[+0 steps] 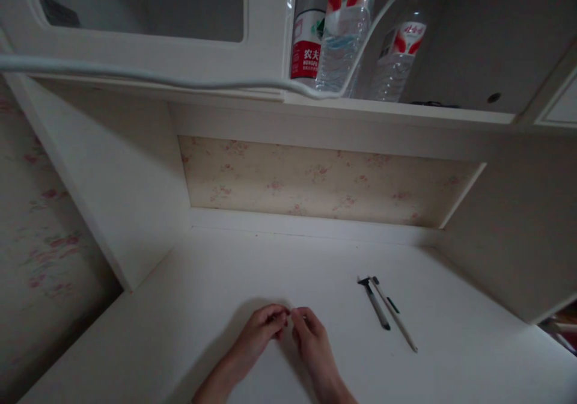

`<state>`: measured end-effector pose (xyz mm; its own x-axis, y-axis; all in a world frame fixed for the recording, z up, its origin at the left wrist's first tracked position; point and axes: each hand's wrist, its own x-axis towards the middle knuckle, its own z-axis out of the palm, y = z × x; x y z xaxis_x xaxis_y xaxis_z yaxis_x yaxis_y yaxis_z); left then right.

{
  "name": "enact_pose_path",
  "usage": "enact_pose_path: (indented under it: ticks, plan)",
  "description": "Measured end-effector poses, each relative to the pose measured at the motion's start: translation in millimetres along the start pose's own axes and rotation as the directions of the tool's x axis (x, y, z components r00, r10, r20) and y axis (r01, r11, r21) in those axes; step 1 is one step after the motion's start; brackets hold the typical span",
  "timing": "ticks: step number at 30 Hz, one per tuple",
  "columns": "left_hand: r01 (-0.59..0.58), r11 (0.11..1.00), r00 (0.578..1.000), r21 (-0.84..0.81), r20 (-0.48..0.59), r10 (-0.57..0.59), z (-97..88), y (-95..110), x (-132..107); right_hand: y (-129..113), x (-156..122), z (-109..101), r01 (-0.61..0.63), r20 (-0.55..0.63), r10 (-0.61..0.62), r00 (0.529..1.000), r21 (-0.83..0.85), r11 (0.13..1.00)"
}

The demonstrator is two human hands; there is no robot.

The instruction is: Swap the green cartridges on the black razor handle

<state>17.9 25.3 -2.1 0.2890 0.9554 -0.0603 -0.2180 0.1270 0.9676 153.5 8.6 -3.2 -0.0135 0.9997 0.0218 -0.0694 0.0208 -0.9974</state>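
Note:
My left hand (pixel 265 326) and my right hand (pixel 309 335) meet fingertip to fingertip just above the white desk (pixel 216 284). Both are closed in a pinch. Whatever lies between the fingertips is too small and dark to make out. To the right of my hands, apart from them, a slim grey tool with a black T-shaped head (pixel 377 305) lies on the desk; it looks like a small razor or scraper. Close beside it is a long thin pale stick with a dark end (pixel 396 317), perhaps a stylus or pen.
Above the desk hangs a white cabinet (pixel 265 31). Its open shelf holds a red-labelled water bottle (pixel 308 49), a clear bottle (pixel 345 37) and another bottle (pixel 401 49). A white cable (pixel 180 83) droops across the shelf front. Side panels (pixel 117 175) enclose the desk.

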Motion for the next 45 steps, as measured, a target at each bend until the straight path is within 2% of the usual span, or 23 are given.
enact_pose_path:
  ticks: [2,4,7,10,19,26,32,38,45]
  plan:
    - [-0.004,1.000,1.000,0.010,-0.026,0.004,0.7,2,0,5,0,18,0.017,0.036,-0.022,0.999,0.126,0.992]
    - [0.010,1.000,0.998,0.004,-0.063,-0.009,0.8,3,0,11,0,23,0.047,0.069,-0.055,0.996,0.114,0.992]
    - [0.031,0.999,0.996,0.015,-0.083,-0.030,0.4,3,0,16,-4,18,0.066,0.135,-0.063,0.989,-0.019,0.998]
    - [0.024,0.997,0.997,0.071,-0.069,-0.019,0.0,3,0,17,-7,12,0.063,0.172,-0.051,0.984,-0.065,0.996]
    - [0.038,0.996,0.993,0.081,-0.114,-0.029,-0.6,-2,3,16,-4,13,0.078,0.175,-0.066,0.982,-0.066,0.995]
    - [0.027,0.994,0.995,0.109,-0.103,-0.016,1.3,3,1,23,-3,12,0.078,0.191,-0.067,0.979,-0.053,0.996]
    - [0.042,0.992,0.993,0.116,-0.118,-0.029,3.0,6,1,19,-3,12,0.075,0.207,-0.058,0.977,-0.075,0.994]
    - [0.042,0.990,0.994,0.131,-0.104,-0.029,0.1,1,3,17,-4,11,0.073,0.217,-0.051,0.975,-0.092,0.993]
    - [0.046,0.989,0.996,0.140,-0.086,-0.034,2.2,7,1,17,-2,11,0.063,0.217,-0.054,0.975,-0.034,0.997]
